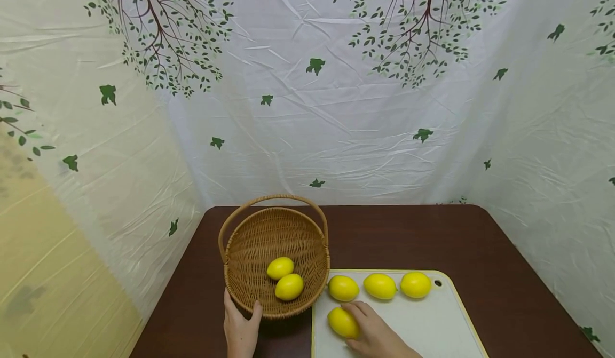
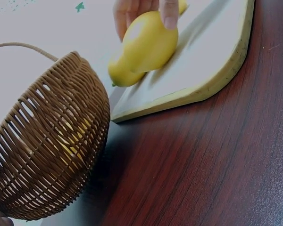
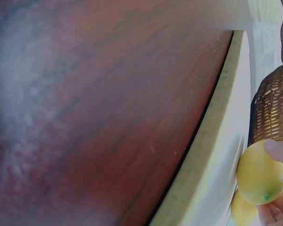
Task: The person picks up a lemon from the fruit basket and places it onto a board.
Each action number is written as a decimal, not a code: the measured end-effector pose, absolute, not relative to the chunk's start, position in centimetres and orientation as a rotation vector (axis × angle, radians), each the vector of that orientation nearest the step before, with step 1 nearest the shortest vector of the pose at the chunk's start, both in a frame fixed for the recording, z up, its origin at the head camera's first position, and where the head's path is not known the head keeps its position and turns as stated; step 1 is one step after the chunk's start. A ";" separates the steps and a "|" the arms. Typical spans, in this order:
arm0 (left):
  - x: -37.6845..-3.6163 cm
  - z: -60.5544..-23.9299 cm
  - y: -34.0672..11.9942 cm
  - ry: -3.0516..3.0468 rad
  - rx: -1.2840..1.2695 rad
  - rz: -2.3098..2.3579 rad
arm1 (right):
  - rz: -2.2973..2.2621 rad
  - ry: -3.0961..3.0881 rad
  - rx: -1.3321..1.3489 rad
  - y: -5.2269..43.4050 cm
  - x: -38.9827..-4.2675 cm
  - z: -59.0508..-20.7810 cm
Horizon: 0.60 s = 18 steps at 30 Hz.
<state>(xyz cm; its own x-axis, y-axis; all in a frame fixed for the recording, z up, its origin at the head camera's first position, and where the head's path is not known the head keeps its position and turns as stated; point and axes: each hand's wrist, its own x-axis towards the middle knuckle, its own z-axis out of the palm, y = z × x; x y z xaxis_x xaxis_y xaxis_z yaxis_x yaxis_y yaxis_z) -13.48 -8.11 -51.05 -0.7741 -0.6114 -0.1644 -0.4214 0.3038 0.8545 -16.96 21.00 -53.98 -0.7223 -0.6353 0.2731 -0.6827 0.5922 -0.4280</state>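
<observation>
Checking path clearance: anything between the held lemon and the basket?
Nothing: only cutting board edge between the right hand's lemon and the basket wall, per head view.

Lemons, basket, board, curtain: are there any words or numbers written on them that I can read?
None: no words, numbers or labels show in any view.
The lemon under the right hand is plain yellow.
The wicker basket held by the left hand is bare weave.
The cutting board is blank white.
The curtain shows only printed trees and leaves.
</observation>
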 end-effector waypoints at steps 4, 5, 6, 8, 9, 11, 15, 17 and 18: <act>-13.5 -51.1 -8.2 -2.384 0.950 -1.456 | 0.773 -2.624 1.161 20.9 -17.3 -54.1; -13.5 -51.1 -8.2 -2.387 0.951 -1.457 | 0.773 -2.594 1.169 20.9 -17.3 -54.1; -13.5 -51.1 -8.2 -2.388 0.950 -1.458 | 0.765 -2.563 1.176 20.9 -17.4 -54.2; -13.5 -51.1 -8.2 -2.389 0.948 -1.457 | 0.752 -2.519 1.184 20.9 -17.6 -54.3; -13.5 -51.2 -8.2 -2.389 0.946 -1.458 | 0.749 -2.499 1.185 20.9 -17.7 -54.3; -13.5 -51.2 -8.2 -2.384 0.943 -1.457 | 0.731 -2.469 1.176 20.9 -17.7 -54.3; -13.5 -51.1 -8.1 -2.376 0.935 -1.459 | 0.726 -2.453 1.165 20.8 -17.7 -53.9; -13.5 -51.1 -8.1 -2.372 0.932 -1.462 | 0.732 -2.460 1.164 20.7 -17.7 -53.7; -13.5 -51.1 -8.2 -2.371 0.932 -1.463 | 0.734 -2.465 1.165 20.7 -17.6 -53.7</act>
<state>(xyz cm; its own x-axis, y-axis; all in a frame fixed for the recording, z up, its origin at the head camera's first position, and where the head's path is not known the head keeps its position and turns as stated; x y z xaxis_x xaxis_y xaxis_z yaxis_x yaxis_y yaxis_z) -13.47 -8.16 -51.09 -0.7802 -0.6073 -0.1498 -0.4062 0.3099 0.8596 -17.63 20.70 -53.67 -0.6180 -0.6209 0.4822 -0.7835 0.5364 -0.3135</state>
